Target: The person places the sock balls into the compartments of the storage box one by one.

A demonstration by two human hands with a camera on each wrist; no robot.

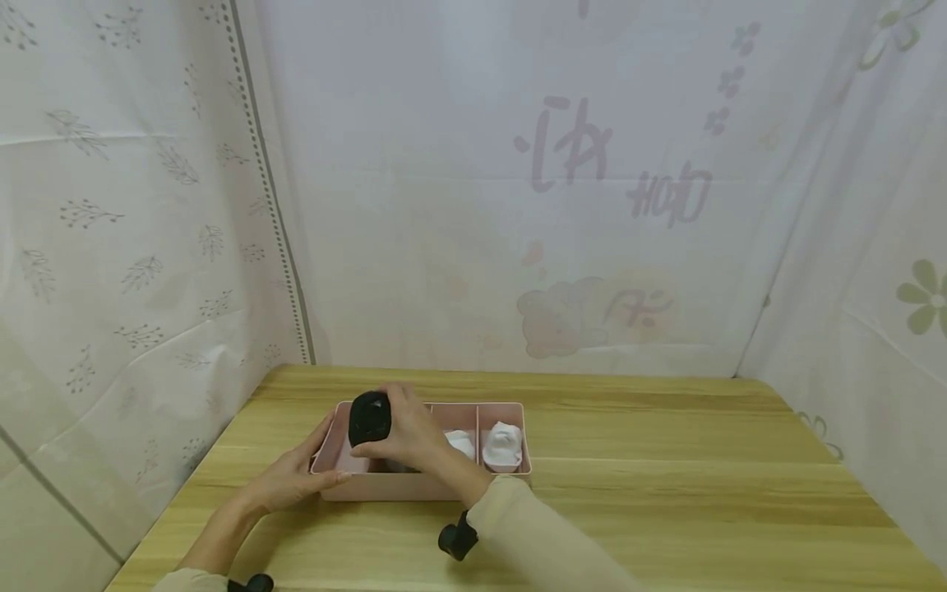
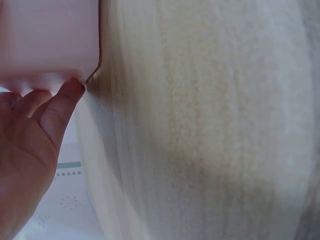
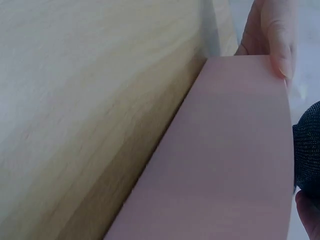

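A pink divided box (image 1: 392,488) lies lengthwise on the table. My left hand (image 1: 287,481) holds its left end, thumb over the front corner and fingers along the end wall. Above the left compartments, my right hand (image 1: 416,432) grips a rolled black sock (image 1: 370,418) between thumb and fingers. Its ribbed knit (image 3: 311,150) shows past the box rim in the right wrist view. One white rolled bundle (image 1: 503,448) sits in the rightmost compartment. Another white bundle (image 1: 460,442) lies in the compartment to its left, partly hidden by my right hand.
The wooden table (image 1: 666,477) extends right of the box and in front of it. A patterned white curtain (image 1: 444,205) hangs behind the table's back edge, with more cloth at both sides. Black wrist devices (image 1: 459,536) are worn at my sleeves.
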